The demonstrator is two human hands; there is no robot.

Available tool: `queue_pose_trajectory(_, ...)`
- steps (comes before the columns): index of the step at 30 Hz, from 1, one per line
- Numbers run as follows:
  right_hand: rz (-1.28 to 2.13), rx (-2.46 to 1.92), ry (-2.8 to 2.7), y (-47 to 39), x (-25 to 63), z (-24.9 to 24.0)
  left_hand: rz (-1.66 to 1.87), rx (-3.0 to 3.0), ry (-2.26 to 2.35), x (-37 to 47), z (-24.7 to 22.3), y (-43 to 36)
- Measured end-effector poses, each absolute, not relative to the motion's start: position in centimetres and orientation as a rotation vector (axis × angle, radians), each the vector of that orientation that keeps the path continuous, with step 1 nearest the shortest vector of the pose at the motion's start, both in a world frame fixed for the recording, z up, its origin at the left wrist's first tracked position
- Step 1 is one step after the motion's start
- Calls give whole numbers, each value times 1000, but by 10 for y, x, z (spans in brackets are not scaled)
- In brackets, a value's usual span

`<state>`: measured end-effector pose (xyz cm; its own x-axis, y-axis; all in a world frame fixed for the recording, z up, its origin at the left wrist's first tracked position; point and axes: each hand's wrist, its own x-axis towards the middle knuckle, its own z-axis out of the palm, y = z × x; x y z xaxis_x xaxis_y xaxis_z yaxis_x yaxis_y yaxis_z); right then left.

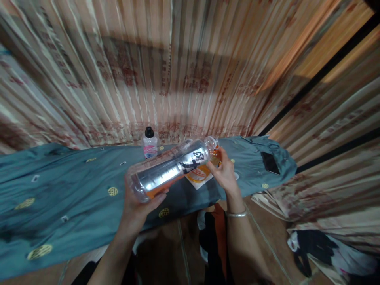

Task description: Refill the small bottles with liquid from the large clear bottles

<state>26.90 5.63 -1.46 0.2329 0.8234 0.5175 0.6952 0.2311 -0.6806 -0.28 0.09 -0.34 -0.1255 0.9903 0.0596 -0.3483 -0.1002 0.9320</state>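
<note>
A large clear bottle [169,168] with a silvery label and dark characters is tilted, its mouth up at the right. Around its base end is wrapped my left hand [142,202]. Beside the large bottle's mouth, my right hand [224,170] grips a smaller clear bottle [216,158] with yellowish liquid low in it. The two mouths are close together; whether they touch cannot be made out. Below the large bottle lies a white square with an orange and yellow round print [198,177], partly covered.
A small clear bottle with a black cap [150,144] stands behind the large one. A dark phone [270,163] lies at the right on the teal cloth [89,190]. Pleated curtains [178,71] hang behind. Dark clothes or bags [317,249] lie at lower right.
</note>
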Motion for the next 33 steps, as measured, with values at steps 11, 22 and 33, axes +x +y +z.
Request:
queue_pose_trajectory(11,177,-1506,-1474,57,270,-15,1451,789,965,6,3,4)
queue_pose_trajectory(22,173,-1497,-1480,56,269,-13,1423,752,985,6,-2,6)
queue_pose_trajectory(33,166,-1497,-1475,56,269,-13,1384,644,947,7,-11,9)
